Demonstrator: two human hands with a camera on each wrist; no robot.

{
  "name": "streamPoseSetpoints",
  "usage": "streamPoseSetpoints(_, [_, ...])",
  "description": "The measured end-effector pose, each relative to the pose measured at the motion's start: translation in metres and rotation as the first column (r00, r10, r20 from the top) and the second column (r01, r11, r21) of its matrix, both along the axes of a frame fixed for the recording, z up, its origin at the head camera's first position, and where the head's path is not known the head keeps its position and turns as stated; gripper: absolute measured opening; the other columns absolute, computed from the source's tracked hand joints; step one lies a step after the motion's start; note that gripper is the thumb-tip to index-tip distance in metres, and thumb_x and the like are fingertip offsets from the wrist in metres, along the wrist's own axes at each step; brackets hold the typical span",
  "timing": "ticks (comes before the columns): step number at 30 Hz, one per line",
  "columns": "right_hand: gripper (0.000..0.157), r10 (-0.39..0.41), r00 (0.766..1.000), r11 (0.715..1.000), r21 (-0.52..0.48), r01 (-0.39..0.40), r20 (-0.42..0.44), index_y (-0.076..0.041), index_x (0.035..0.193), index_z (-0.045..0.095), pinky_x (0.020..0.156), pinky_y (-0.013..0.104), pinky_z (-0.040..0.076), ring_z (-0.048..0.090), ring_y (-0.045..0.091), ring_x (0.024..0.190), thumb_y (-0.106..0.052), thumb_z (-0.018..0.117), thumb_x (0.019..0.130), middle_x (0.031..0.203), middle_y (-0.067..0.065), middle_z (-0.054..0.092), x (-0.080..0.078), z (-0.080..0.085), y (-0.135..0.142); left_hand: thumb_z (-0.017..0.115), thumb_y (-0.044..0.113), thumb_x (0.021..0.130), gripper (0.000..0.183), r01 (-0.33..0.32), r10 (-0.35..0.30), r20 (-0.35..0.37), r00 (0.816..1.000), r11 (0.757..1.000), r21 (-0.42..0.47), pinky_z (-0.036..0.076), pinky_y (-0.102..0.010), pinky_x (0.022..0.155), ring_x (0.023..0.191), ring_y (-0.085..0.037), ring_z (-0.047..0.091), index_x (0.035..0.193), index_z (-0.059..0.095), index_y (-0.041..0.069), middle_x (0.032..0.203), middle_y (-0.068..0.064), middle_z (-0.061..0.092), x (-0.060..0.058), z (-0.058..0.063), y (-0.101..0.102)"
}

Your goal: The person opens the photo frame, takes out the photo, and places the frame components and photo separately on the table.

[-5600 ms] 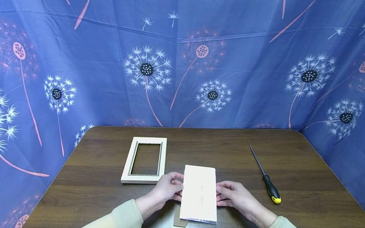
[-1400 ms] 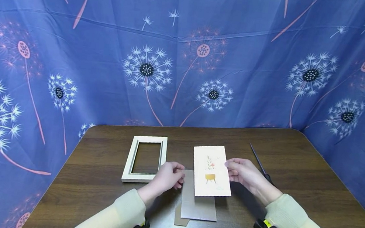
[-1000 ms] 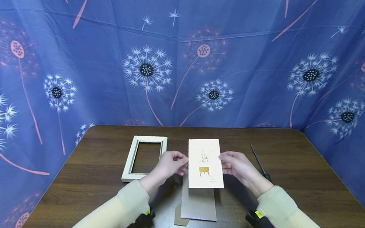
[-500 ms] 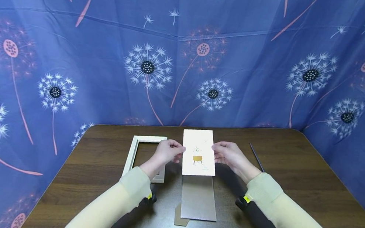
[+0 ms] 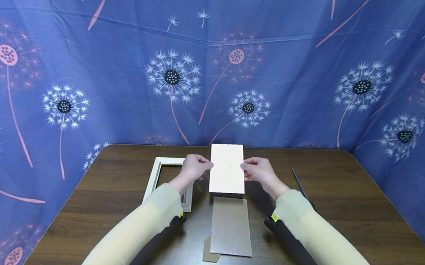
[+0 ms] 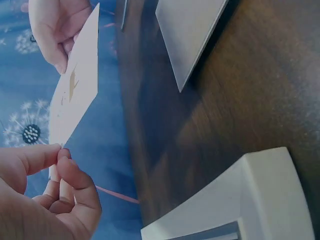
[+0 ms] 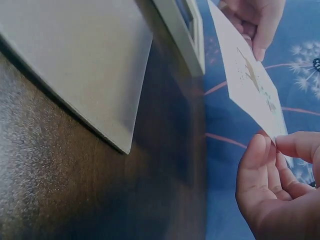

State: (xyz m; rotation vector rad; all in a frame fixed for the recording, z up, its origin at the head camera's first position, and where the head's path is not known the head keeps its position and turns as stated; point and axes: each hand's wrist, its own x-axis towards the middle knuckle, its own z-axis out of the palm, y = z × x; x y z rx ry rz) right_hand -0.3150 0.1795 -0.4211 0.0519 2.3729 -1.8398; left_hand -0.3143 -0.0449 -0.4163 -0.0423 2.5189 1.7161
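A white picture card (image 5: 227, 168) is held up above the far part of the table, its face washed out by glare in the head view. My left hand (image 5: 194, 168) pinches its left edge between thumb and fingers. At the opposite edge my right hand (image 5: 262, 173) pinches it the same way. A faint printed drawing shows on the card (image 7: 250, 75) in the right wrist view. Below lies a flat grey panel (image 5: 231, 227), with a tan cardboard piece (image 5: 210, 253) sticking out from under its near left corner. The white picture frame (image 5: 151, 182) lies partly behind my left hand and sleeve.
A screwdriver (image 5: 300, 183) lies on the right side of the wooden table (image 5: 363, 217), its handle mostly hidden by my right sleeve. A blue cloth with dandelion prints (image 5: 292, 72) hangs behind the table.
The card has been lifted off the grey panel, first in the right hand alone. The left hand then took its other edge, and both hands carried it up and away, uncovering the panel.
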Motion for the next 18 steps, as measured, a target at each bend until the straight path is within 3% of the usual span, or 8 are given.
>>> streamPoseSetpoints(5, [0.028,-0.015,1.000,0.999,0.046,0.015,0.001,0.009,0.111,0.057,0.060,0.025,0.058,0.058,0.013,0.063,-0.011,0.060,0.091,0.076,0.007,0.060,-0.011,-0.007,-0.002,0.068,0.019,0.087,0.014,-0.014,0.014,-0.010,1.000,0.998,-0.068,0.057,-0.038,0.060,0.065,-0.020,0.057,0.083,0.067,0.005,0.087,-0.018,0.066,-0.013,-0.008,0.002])
streamPoseSetpoints(8, [0.028,-0.022,1.000,0.998,0.051,0.022,-0.001,0.009,0.110,0.057,0.059,0.026,0.058,0.058,0.013,0.061,-0.010,0.061,0.091,0.075,0.008,0.060,-0.016,-0.011,-0.003,0.069,0.019,0.086,0.014,-0.026,0.026,-0.003,1.000,0.993,-0.113,0.055,-0.032,0.052,0.055,-0.014,0.052,0.081,0.068,0.006,0.079,-0.014,0.064,-0.023,-0.013,0.003])
streamPoseSetpoints(12, [0.027,-0.039,0.999,0.996,0.074,0.040,-0.006,0.009,0.108,0.059,0.059,0.028,0.059,0.059,0.013,0.059,-0.010,0.063,0.089,0.073,0.008,0.062,-0.023,-0.017,-0.004,0.069,0.019,0.085,0.013,-0.031,0.033,0.007,0.999,0.986,-0.163,0.043,-0.022,0.039,0.042,-0.009,0.044,0.079,0.068,0.007,0.059,-0.001,0.054,-0.034,-0.020,0.005])
streamPoseSetpoints(15, [0.025,-0.047,0.999,0.992,0.116,0.049,-0.017,0.007,0.105,0.061,0.060,0.031,0.060,0.060,0.014,0.058,-0.010,0.066,0.088,0.073,0.009,0.063,-0.029,-0.023,-0.005,0.068,0.018,0.085,0.013,-0.026,0.028,0.010,1.000,0.979,-0.201,0.039,-0.022,0.036,0.037,-0.010,0.042,0.078,0.068,0.007,0.051,0.002,0.049,-0.038,-0.023,0.006])
streamPoseSetpoints(18, [0.023,-0.046,0.998,0.984,0.168,0.051,-0.034,0.006,0.102,0.062,0.058,0.031,0.060,0.061,0.015,0.056,-0.011,0.067,0.087,0.075,0.011,0.064,-0.033,-0.029,-0.006,0.067,0.019,0.086,0.015,-0.027,0.028,0.003,1.000,0.964,-0.265,0.040,-0.023,0.037,0.038,-0.014,0.049,0.076,0.068,0.008,0.047,0.003,0.050,-0.040,-0.025,0.008])
